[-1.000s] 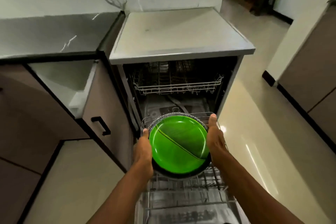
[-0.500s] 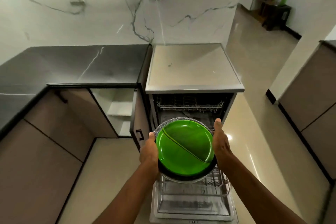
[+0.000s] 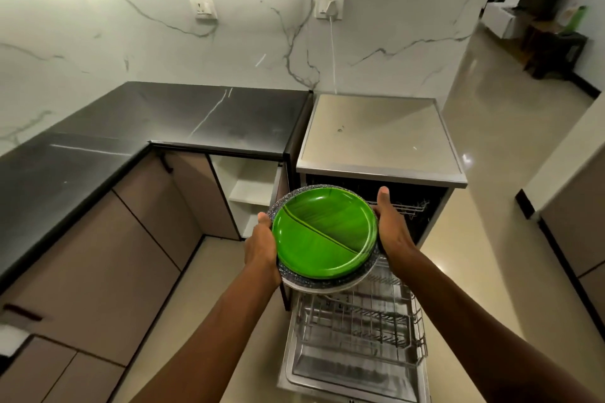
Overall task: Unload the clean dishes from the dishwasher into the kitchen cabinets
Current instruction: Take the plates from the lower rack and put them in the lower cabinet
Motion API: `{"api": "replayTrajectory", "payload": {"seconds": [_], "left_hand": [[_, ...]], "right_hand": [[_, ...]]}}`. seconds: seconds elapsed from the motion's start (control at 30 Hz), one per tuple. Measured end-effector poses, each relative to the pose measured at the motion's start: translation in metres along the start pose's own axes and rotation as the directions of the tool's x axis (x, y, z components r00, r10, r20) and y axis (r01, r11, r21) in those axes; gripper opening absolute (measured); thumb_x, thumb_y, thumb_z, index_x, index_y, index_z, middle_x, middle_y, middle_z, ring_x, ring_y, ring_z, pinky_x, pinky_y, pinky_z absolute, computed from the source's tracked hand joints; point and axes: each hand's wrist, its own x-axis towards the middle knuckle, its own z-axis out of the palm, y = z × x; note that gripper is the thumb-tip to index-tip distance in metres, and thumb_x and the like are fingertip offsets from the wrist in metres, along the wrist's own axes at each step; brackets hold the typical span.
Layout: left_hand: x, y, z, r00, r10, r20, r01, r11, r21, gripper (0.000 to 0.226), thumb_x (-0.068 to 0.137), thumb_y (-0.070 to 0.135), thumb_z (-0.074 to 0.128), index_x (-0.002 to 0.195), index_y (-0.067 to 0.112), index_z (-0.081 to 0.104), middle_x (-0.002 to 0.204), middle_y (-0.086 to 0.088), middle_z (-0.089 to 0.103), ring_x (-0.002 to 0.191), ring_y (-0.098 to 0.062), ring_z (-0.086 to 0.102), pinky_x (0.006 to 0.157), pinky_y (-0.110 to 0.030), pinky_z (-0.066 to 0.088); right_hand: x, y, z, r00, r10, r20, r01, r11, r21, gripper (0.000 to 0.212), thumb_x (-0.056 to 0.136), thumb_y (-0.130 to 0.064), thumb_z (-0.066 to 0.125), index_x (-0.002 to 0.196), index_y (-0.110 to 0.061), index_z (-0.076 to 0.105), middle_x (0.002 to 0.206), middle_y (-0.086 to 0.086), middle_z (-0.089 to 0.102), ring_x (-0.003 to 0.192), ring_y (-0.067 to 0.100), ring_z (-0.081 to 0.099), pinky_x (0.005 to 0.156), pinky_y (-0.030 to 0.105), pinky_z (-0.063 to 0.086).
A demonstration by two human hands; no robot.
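Centrally: plates (image 3: 324, 239), stacked, green on top, grey and white rims beneath, held level in the air above the pulled-out rack (image 3: 363, 324) of the open dishwasher (image 3: 379, 137). Left hand (image 3: 262, 247) grips the stack's left edge, right hand (image 3: 391, 229) its right edge. Open cabinet (image 3: 252, 186) just left, under black counter (image 3: 163, 127).

Open cabinet (image 3: 252, 193) left of dishwasher (image 3: 379, 141); lower rack (image 3: 360, 330) pulled out in front.

black countertop (image 3: 196, 121), veined marble wall (image 3: 131, 52), green bottle (image 3: 577, 18)
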Motion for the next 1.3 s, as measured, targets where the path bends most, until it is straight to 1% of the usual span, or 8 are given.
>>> {"api": "replayTrajectory", "payload": {"seconds": [0.27, 0.47, 0.6, 0.73, 0.87, 1.0, 1.17, 1.3], "left_hand": [[0.021, 0.041, -0.059, 0.997, 0.050, -0.065, -0.052, 0.998, -0.025, 0.061, 0.092, 0.059, 0.052, 0.129, 0.011, 0.063, 0.121, -0.011, 0.068, 0.093, -0.036, 0.071, 0.085, -0.057, 0.060], [0.073, 0.079, -0.134, 0.995, 0.058, -0.087, -0.055, 0.998, 0.033, 0.065, 0.083, 0.066, 0.051, 0.118, 0.012, 0.063, 0.124, -0.018, 0.064, 0.103, -0.039, 0.066, 0.094, -0.057, 0.055], [0.116, 0.106, -0.187, 0.990, 0.063, -0.128, -0.055, 0.997, 0.062, 0.077, 0.078, 0.072, 0.048, 0.117, 0.008, 0.064, 0.120, -0.019, 0.066, 0.100, -0.039, 0.068, 0.093, -0.056, 0.055], [0.129, 0.141, -0.228, 0.984, 0.072, -0.163, -0.080, 0.996, -0.040, 0.066, 0.096, 0.057, 0.051, 0.129, 0.000, 0.059, 0.124, -0.017, 0.058, 0.102, -0.035, 0.063, 0.097, -0.054, 0.053], [0.164, 0.159, -0.250, 0.982, 0.043, -0.185, -0.058, 0.995, -0.075, 0.048, 0.107, 0.039, 0.047, 0.130, -0.003, 0.053, 0.112, -0.010, 0.046, 0.101, -0.032, 0.055, 0.093, -0.042, 0.050], [0.204, 0.173, -0.254, 0.977, -0.002, -0.212, -0.018, 0.995, -0.094, 0.032, 0.105, 0.041, 0.049, 0.104, 0.010, 0.052, 0.102, -0.010, 0.050, 0.093, -0.029, 0.055, 0.093, -0.045, 0.053], [0.286, 0.176, -0.246, 0.971, -0.039, -0.235, 0.030, 0.999, -0.045, 0.051, 0.092, 0.063, 0.051, 0.080, 0.015, 0.066, 0.100, -0.014, 0.069, 0.093, -0.035, 0.069, 0.091, -0.054, 0.057], [0.390, 0.162, -0.231, 0.969, -0.051, -0.240, 0.068, 0.996, 0.064, 0.071, 0.081, 0.077, 0.047, 0.097, 0.013, 0.074, 0.106, -0.012, 0.072, 0.096, -0.035, 0.070, 0.092, -0.052, 0.058]], "right_hand": [[-0.070, -0.038, 0.075, 0.995, -0.102, -0.022, 0.099, 0.989, -0.113, 0.060, 0.102, -0.060, 0.027, 0.092, -0.018, 0.069, 0.124, 0.019, 0.065, 0.114, 0.033, 0.060, 0.106, 0.047, 0.042], [-0.076, -0.037, 0.169, 0.995, -0.084, -0.046, 0.082, 0.996, -0.042, 0.062, 0.100, -0.061, 0.033, 0.102, -0.013, 0.074, 0.124, 0.015, 0.065, 0.117, 0.035, 0.059, 0.099, 0.035, 0.039], [-0.069, -0.013, 0.242, 0.997, -0.082, 0.010, 0.081, 0.994, 0.075, 0.076, 0.067, -0.085, 0.045, 0.081, -0.018, 0.080, 0.091, 0.008, 0.078, 0.095, 0.031, 0.072, 0.100, 0.051, 0.050], [-0.081, -0.008, 0.303, 0.998, -0.058, 0.012, 0.057, 0.993, 0.108, 0.053, 0.083, -0.072, 0.057, 0.071, -0.025, 0.080, 0.078, 0.002, 0.078, 0.087, 0.026, 0.072, 0.097, 0.051, 0.052], [-0.072, -0.005, 0.351, 0.994, -0.025, 0.103, 0.014, 0.995, 0.103, 0.056, 0.080, -0.075, 0.059, 0.087, -0.024, 0.081, 0.090, 0.002, 0.079, 0.093, 0.026, 0.073, 0.093, 0.048, 0.055], [-0.048, -0.006, 0.383, 0.976, -0.037, 0.213, 0.004, 0.988, 0.152, 0.036, 0.097, -0.050, 0.055, 0.102, -0.021, 0.075, 0.089, -0.002, 0.079, 0.089, 0.019, 0.073, 0.072, 0.032, 0.055], [0.006, -0.016, 0.426, 0.982, -0.044, 0.186, 0.009, 0.983, 0.183, 0.025, 0.099, -0.041, 0.057, 0.102, -0.024, 0.075, 0.092, -0.003, 0.078, 0.086, 0.013, 0.073, 0.070, 0.027, 0.054], [0.065, -0.012, 0.457, 0.988, -0.045, 0.147, 0.007, 0.969, 0.247, 0.034, 0.100, -0.031, 0.059, 0.132, -0.021, 0.064, 0.107, -0.012, 0.070, 0.074, -0.013, 0.062, 0.054, 0.003, 0.046]]}}
